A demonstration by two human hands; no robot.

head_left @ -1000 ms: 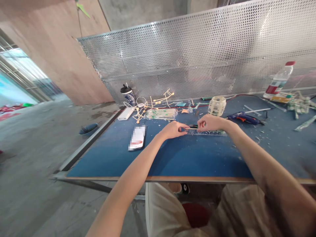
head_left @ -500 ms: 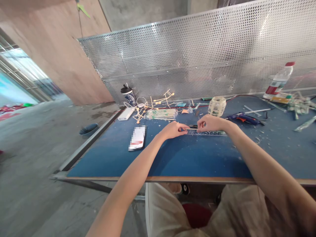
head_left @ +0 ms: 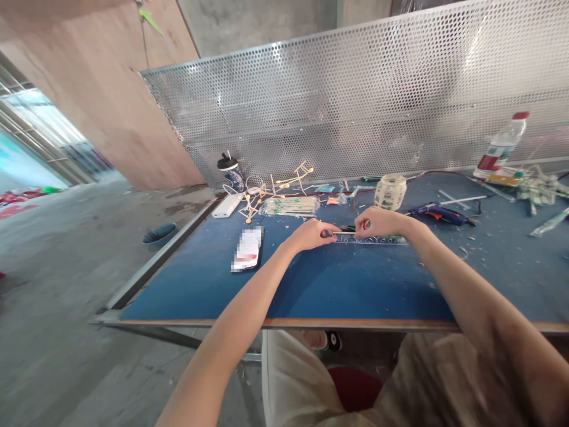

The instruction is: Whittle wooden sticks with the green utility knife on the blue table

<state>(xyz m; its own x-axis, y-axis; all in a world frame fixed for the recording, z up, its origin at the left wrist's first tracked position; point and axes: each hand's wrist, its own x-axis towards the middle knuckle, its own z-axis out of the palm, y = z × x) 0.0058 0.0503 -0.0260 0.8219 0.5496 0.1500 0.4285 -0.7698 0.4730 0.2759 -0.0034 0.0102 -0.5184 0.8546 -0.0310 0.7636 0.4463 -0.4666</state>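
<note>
Both hands meet over a clear ruler [head_left: 371, 239] lying flat on the blue table [head_left: 311, 284]. The left hand [head_left: 311, 233] is curled, thumb and forefinger pinched on one end of a thin stick [head_left: 344, 233]; the right hand [head_left: 377, 221] is likewise closed, fingertips pinching the stick's other end, with the heel of the hand over the ruler's middle. The stick lies along the ruler's far edge, bridging the small gap between the two hands; whether it rests on the ruler or just above it cannot be told. A dark object [head_left: 349, 228] sits just behind the stick, too small to identify. Likely faults, as a judgement: so slender a stick, gripped at both ends, could bow or snap if the pinches tighten unevenly; the ruler, pressed by only one hand, could slide on the littered surface and throw off alignment; a released end could let the stick roll into the scraps. A glue gun [head_left: 438, 213] lies near the right forearm, its cord trailing close enough to snag an elbow. A tape roll [head_left: 390, 191] stands behind the hands; a phone [head_left: 248, 248] lies well to the left.
</note>
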